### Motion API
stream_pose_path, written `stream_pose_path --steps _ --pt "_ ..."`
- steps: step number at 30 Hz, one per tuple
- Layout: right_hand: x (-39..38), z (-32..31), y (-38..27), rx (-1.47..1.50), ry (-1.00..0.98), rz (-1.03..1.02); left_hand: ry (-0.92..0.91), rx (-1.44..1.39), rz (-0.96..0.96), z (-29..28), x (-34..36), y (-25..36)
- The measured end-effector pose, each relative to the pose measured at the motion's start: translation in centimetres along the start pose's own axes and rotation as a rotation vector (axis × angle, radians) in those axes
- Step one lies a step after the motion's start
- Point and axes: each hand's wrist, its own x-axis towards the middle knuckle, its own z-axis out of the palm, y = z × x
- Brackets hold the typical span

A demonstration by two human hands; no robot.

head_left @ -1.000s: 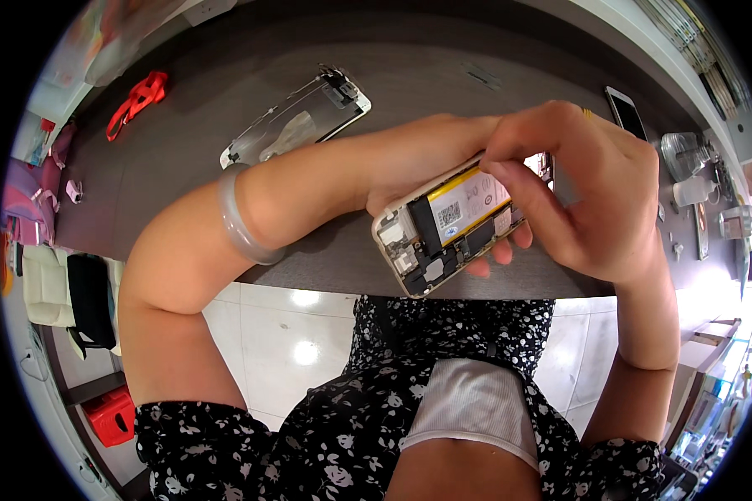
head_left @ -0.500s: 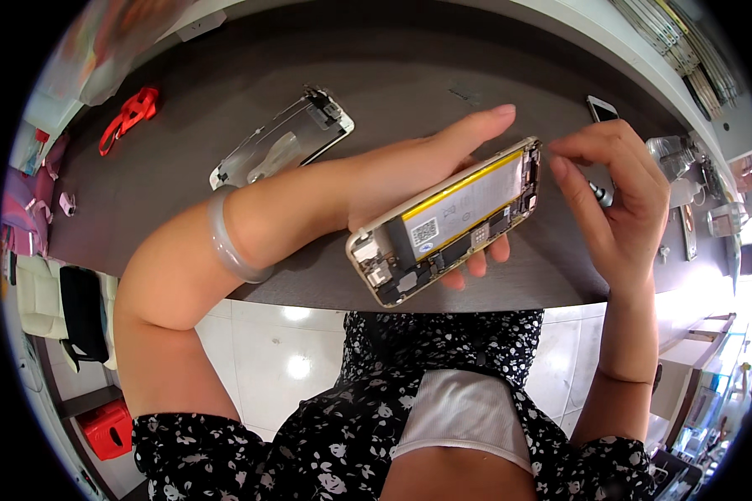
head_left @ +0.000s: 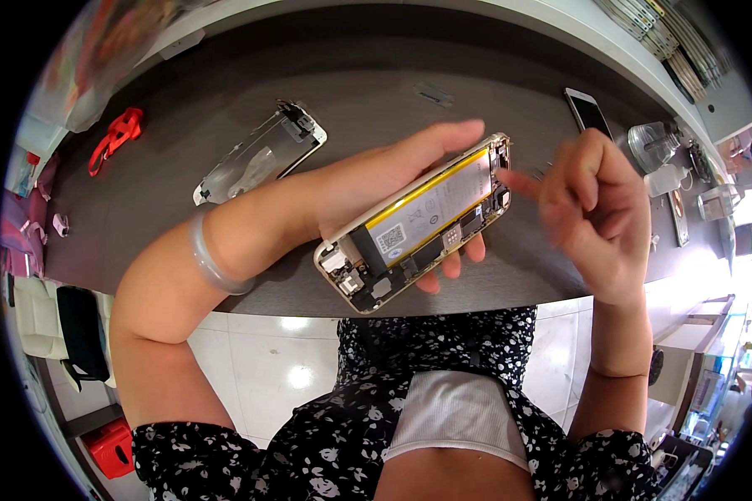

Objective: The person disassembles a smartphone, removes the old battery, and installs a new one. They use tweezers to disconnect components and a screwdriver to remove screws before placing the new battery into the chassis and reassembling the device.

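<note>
My left hand (head_left: 426, 159) holds an opened smartphone body (head_left: 430, 221) above the table, its inner side facing up. Its thumb runs along the far edge, and fingertips show under the near edge. A long battery (head_left: 430, 204) with yellow edging lies in the frame, beside the circuit board (head_left: 451, 238). At the phone's right end, the outstretched index finger of my right hand (head_left: 597, 209) reaches the small parts there; whether it presses on them I cannot tell. The other fingers are loosely curled and slightly blurred, with nothing visible in them.
A detached phone screen (head_left: 297, 150) lies beyond my left forearm. Farther left is a red strap-like item (head_left: 117, 138). A clear plastic piece (head_left: 433, 94) lies at the back. On the right are another phone (head_left: 589, 113), a clear jar (head_left: 652, 146) and a white bottle (head_left: 667, 179).
My right index finger has stretched out to the phone's right end, from a pinch-like pose apart from it. The phone appears farther left and the whole view has shifted slightly.
</note>
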Motion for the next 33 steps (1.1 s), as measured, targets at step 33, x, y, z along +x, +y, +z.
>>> stream_pose_path --steps 33 --pt "-0.2 0.3 -0.9 -0.137 0.057 0.023 -0.026 0.154 0.065 0.5 -0.4 0.0"
